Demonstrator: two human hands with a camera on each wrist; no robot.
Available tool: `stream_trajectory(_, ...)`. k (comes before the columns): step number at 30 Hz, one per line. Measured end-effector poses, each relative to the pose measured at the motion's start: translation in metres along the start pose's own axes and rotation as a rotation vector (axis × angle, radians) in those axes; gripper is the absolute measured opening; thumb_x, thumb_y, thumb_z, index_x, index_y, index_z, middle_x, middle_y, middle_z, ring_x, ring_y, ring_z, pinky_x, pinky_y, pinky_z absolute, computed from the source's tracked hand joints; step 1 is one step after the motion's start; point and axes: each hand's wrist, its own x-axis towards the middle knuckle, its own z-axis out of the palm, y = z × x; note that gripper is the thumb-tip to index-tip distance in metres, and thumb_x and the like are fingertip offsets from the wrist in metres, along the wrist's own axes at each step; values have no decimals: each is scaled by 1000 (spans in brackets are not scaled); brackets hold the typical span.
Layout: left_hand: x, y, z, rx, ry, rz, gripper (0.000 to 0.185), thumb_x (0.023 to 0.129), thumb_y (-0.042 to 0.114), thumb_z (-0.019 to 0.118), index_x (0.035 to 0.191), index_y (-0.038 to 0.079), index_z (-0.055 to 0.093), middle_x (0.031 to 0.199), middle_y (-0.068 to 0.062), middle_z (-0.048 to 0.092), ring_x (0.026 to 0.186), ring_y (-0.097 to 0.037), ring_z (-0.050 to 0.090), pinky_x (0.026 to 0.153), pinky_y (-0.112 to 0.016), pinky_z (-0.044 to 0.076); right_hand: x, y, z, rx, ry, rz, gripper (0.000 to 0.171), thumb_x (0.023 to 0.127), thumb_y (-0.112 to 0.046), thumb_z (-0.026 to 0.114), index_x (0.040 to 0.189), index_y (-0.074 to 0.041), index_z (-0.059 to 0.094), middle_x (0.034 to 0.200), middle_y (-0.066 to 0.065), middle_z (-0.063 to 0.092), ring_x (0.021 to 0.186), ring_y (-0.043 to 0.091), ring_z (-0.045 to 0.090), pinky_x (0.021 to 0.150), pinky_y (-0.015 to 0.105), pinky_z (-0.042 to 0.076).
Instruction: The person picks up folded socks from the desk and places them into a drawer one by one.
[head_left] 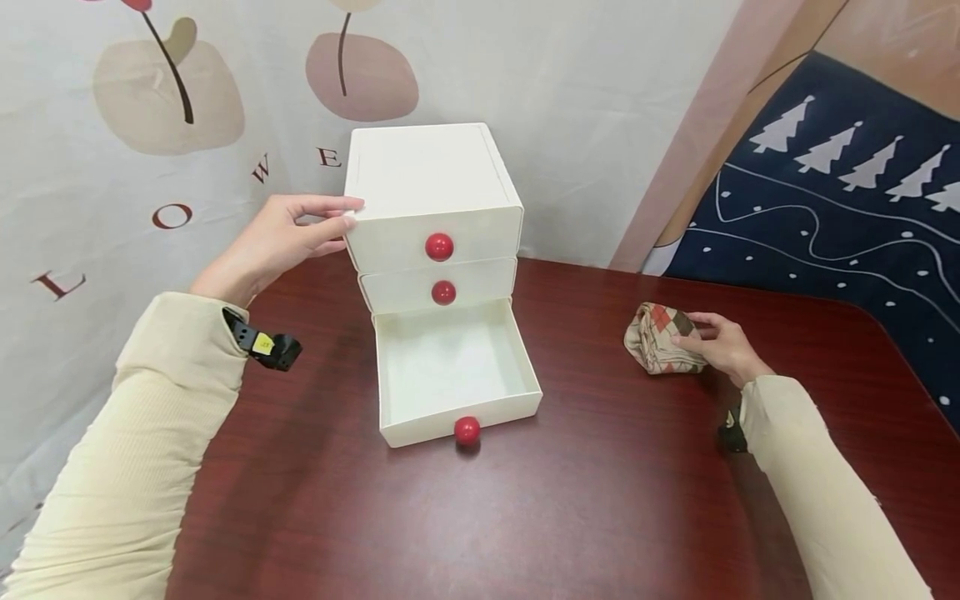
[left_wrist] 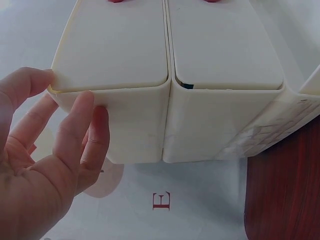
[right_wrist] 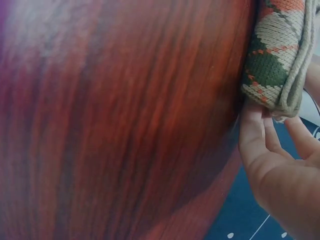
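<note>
A white drawer unit (head_left: pixel 435 171) with red round knobs stands on the table, its bottom drawer (head_left: pixel 457 367) pulled out with a bare floor. My left hand (head_left: pixel 281 237) grips the unit's upper left front corner; in the left wrist view its fingers (left_wrist: pixel 80 125) lie against the side. To the right, my right hand (head_left: pixel 720 343) holds a folded bundle of beige argyle knit socks (head_left: pixel 658 337), with orange and dark green diamonds, at its right end. In the right wrist view the bundle (right_wrist: pixel 275 55) rises above the fingertips; part of the hand is cut off.
The dark red wooden table (head_left: pixel 585 500) carries everything. Behind the unit hangs a pale printed curtain (head_left: pixel 585 108) with letters. A navy cloth (head_left: pixel 847 208) with white trees hangs beyond the table's right edge.
</note>
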Motion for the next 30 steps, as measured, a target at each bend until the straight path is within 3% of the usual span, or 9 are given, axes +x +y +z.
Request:
stream_trajectory(5, 0, 0, -1, 13, -5, -6, 45, 86, 26, 59, 126, 8, 50, 127, -4, 44, 92, -4, 57, 83, -17, 49, 2, 1, 1, 2, -17, 10, 79, 85, -30, 60, 138, 6, 14, 119, 30, 36, 103, 33, 40, 69, 15, 45)
stream_trajectory(8, 1, 0, 0, 8, -5, -4, 45, 86, 26, 59, 126, 9, 51, 127, -4, 44, 94, -4, 56, 83, -17, 49, 2, 1, 2, -4, -17, 5, 85, 85, -29, 60, 138, 7, 5, 119, 32, 35, 104, 35, 39, 82, 30, 47)
stream_trajectory(10, 1, 0, 0, 1, -7, -5, 45, 85, 26, 60, 126, 9, 50, 127, -3, 45, 95, -5, 55, 83, -17, 49, 2, 2, 3, -9, -19, 7, 88, 85, -29, 60, 138, 8, 0, 120, 33, 33, 106, 36, 38, 90, 41, 43)
stream_trajectory(12, 1, 0, 1, 4, -7, -6, 45, 86, 26, 60, 126, 9, 50, 127, -3, 45, 95, -4, 55, 83, -18, 49, 2, 3, 3, -12, -23, 13, 90, 85, -30, 59, 138, 8, -2, 121, 33, 31, 106, 36, 37, 93, 45, 40)
stream_trajectory(15, 0, 1, 1, 13, -7, -11, 45, 86, 25, 59, 127, 8, 50, 128, -4, 44, 94, -4, 56, 83, -18, 49, 3, 4, 3, -14, -36, 6, 87, 86, -31, 59, 137, 10, 3, 122, 31, 34, 102, 30, 41, 86, 33, 44)
stream_trajectory(19, 1, 0, 0, 18, -9, -18, 46, 86, 25, 59, 127, 8, 49, 129, -5, 43, 91, -3, 57, 83, -18, 49, 3, 3, 2, 12, -54, 1, 75, 85, -31, 60, 133, 13, 22, 112, 21, 47, 86, 10, 50, 71, 13, 45)
stream_trajectory(23, 1, 0, 0, 18, -7, -21, 45, 86, 26, 59, 127, 9, 50, 129, -4, 44, 91, -3, 58, 83, -18, 49, 3, 2, 0, 49, -77, 33, 71, 85, -31, 59, 131, 13, 28, 109, 14, 49, 76, -1, 48, 69, 10, 44)
stream_trajectory(27, 1, 0, 0, 20, -2, -7, 44, 86, 25, 59, 126, 8, 50, 127, -4, 45, 94, -4, 55, 83, -18, 49, 3, 1, 0, 62, -72, 41, 71, 85, -32, 59, 130, 12, 26, 113, 17, 44, 77, -2, 46, 69, 10, 43)
stream_trajectory(30, 1, 0, 0, 15, 1, 5, 44, 86, 23, 59, 126, 6, 50, 126, -4, 45, 96, -5, 53, 83, -19, 50, 4, 1, 1, 70, -53, 28, 63, 84, -29, 60, 124, 11, 32, 105, 13, 46, 75, -1, 47, 67, 10, 45)
